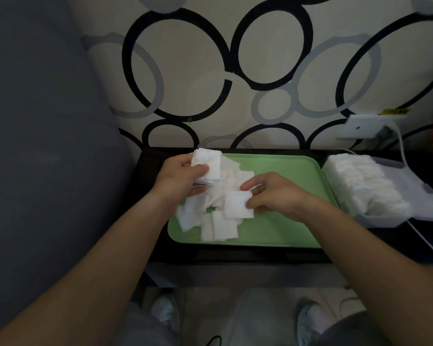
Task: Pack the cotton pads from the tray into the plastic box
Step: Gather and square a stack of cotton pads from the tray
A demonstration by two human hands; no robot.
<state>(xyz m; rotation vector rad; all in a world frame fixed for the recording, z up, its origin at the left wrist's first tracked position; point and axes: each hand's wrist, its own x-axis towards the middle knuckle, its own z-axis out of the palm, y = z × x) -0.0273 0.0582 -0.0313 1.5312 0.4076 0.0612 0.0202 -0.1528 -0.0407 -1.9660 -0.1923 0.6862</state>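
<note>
A green tray (288,171) lies on a dark table, with a loose pile of white square cotton pads (218,228) on its left half. My left hand (179,178) grips a small stack of pads (208,163) above the tray's far left corner. My right hand (275,194) pinches a single pad (238,204) by its right edge, just over the pile. The clear plastic box (378,218) stands right of the tray, filled with rows of white pads (360,183).
The dark table (235,255) stands against a wall patterned with black and grey rings. A white wall socket (368,126) with a cable hangs at the right. A grey surface (48,146) fills the left. My shoes show on the floor below.
</note>
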